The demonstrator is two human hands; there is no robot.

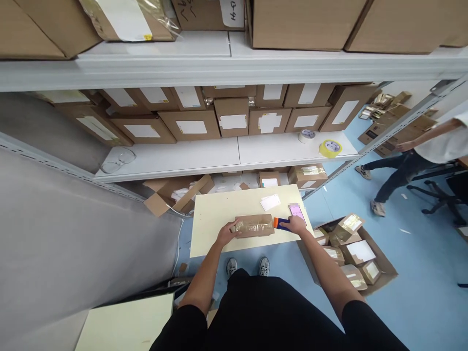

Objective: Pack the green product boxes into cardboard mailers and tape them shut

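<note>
A long, low cardboard box (255,226) wrapped in shiny clear tape lies on the cream-coloured table (210,213). My left hand (227,233) grips the left end of the box, fingers along its edge. In my right hand (294,225) is a blue scraper-like tool (282,224) with an orange end. That orange end is at the right end of the box; whether it touches cannot be made out. Just behind my right hand lies a phone (297,211) with a pink screen. White paper slips (270,202) rest toward the table's back edge.
Behind the table, a shelf (204,158) carries labelled boxes, a white tape roll (306,136), a yellow tape roll (331,148) and glasses (119,160). An open carton (383,275) of small parcels stands right. Another person (409,156) is at far right.
</note>
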